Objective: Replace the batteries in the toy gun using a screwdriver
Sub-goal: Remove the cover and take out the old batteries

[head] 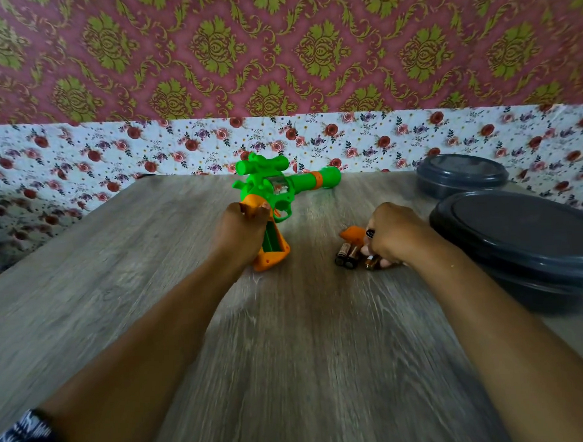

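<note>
Gripping the glossy plastic gun by its orange handle, left hand steadied it; right hand pinched a cylindrical battery (two more lay beside) on woodgrain table.

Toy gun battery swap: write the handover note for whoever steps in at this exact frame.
Left hand grips the orange grip of the toy gun, which lies on the table with its compartment open.
Right hand is curled over a battery, a dark tool end poking from the fist.
Two batteries lie beside it, in front of the orange cover.
Done: cover off.
Left: load batteries, refit and screw the cover.
Old or new cells: cannot tell.
</note>
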### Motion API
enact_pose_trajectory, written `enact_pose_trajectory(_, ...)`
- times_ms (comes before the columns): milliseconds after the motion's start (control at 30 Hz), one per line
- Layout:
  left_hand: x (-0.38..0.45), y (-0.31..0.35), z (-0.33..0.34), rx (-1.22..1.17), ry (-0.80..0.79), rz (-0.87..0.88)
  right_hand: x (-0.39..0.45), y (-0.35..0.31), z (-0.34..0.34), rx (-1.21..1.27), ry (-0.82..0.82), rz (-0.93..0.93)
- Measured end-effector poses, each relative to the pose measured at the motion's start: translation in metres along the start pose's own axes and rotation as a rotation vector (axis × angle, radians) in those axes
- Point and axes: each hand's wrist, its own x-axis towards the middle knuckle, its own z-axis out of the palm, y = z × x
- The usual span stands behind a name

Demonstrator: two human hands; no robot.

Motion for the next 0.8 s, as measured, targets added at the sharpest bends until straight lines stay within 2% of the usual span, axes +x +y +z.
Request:
enact_pose_trajectory(100,0.001,-0.001,-0.006,0.143,-0.013,-0.027,0.001,0.002,0.000,-0.044,0.015,-0.018)
enact_pose_trajectory(200,-0.001,-0.001,-0.006,0.168,-0.049,-0.085,0.002,0.003,0.001,-0.073,0.023,-0.032)
enact_pose_trajectory(367,0.001,-0.005,-0.001,0.292,-0.040,-0.084,0.006,0.002,-0.008,-0.142,0.151,-0.180)
enact_pose_trajectory(567,0.005,-0.015,0.007,0.423,0.002,-0.039,-0.012,-0.008,-0.007,0.006,-0.092,-0.383)
enact_pose_trajectory(633,0.004,-0.015,0.006,0.433,0.009,-0.036,-0.021,-0.009,0.000,0.036,-0.079,-0.465)
enact_pose_trajectory(733,0.004,-0.014,0.006,0.468,0.018,-0.036,-0.034,0.004,0.011,-0.062,0.027,-0.625)
enact_pose_trajectory(800,0.003,-0.014,0.006,0.471,0.020,-0.035,-0.043,0.020,0.015,-0.123,-0.013,-0.683)
